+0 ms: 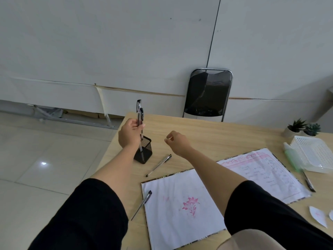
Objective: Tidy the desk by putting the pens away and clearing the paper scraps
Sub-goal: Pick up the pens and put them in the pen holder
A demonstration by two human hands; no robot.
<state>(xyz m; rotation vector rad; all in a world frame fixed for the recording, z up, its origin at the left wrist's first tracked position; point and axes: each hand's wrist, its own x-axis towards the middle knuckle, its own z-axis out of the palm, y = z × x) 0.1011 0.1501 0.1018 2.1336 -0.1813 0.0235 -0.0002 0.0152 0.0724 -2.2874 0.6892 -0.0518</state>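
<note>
Black sleeves (86,213) sit closest to the lens, bare forearms running out over the wooden desk (207,134). The left hand (130,131) pinches two pens (139,121) upright, clear barrels w/ black caps, their tips down inside the black mesh pen holder (143,150) (square, wire-grid walls) near the desk's left edge. The right hand (177,141) hangs above the desk, fingers loosely curled, holding nothing.

Three more pens lie flat: one (159,165) just right of the holder, one (141,205) across the left edge of the open notebook (182,210), and one (308,181) beside the notebook's right page, under the green bottle (292,157). The notebook's left page shows a pink flower print; the right pg carries handwriting in a pink frame.

Two white paper scraps (318,218), leaf-shaped, lie at the lower right; the second is cut off by the frame edge. A white plastic lattice basket (314,154) sits by the bottle, w/ two small potted succulents (297,128) behind it. A black folding chair (209,95) w/ metal frame stands beyond the desk against a pale wall.
</note>
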